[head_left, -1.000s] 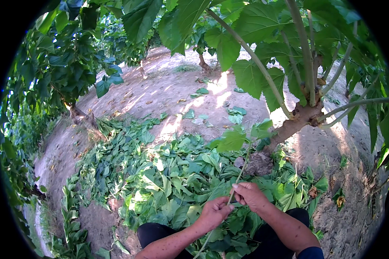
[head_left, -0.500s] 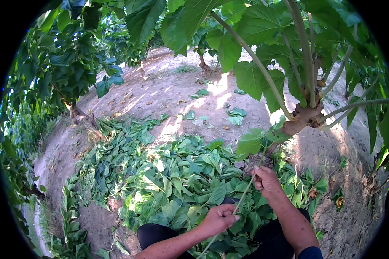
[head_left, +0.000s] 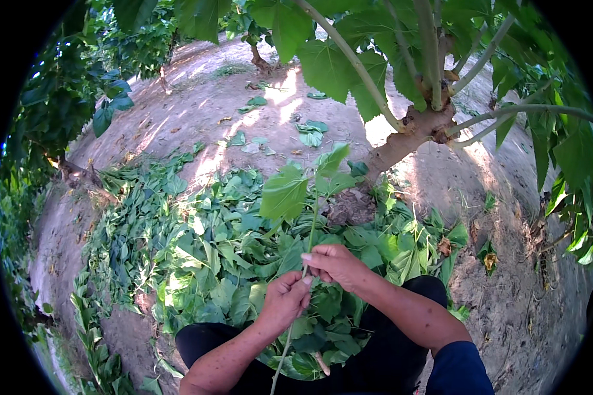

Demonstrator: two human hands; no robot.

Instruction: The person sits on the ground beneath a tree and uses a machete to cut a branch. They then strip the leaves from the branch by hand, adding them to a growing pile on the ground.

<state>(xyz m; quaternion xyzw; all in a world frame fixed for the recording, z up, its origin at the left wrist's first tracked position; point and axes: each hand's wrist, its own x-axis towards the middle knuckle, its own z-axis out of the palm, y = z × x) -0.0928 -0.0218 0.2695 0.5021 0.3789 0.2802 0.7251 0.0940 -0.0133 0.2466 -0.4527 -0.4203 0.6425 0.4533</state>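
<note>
A long thin green shoot [head_left: 315, 220] runs upward between my hands, with a few broad leaves [head_left: 286, 193] at its tip and a bare stem [head_left: 283, 355] below. My left hand [head_left: 286, 300] is closed round the stem. Just above it, almost touching, my right hand [head_left: 336, 266] pinches the same stem between thumb and fingers. Under both hands lies a wide heap of picked green leaves [head_left: 230, 263], spreading between my knees and off to the left.
A stubby tree trunk [head_left: 402, 148] leans up at the right, its leafy branches [head_left: 356, 62] arching overhead. My dark-trousered knees [head_left: 425, 293] flank the heap. Another low trunk [head_left: 85, 178] stands at the left. Scattered leaves [head_left: 311, 133] lie on the bare soil [head_left: 507, 289].
My right hand has moved left and slightly down, close to my left hand, which has risen and shifted left. The shoot's leafy tip has swung left, away from the trunk. The whole view has shifted.
</note>
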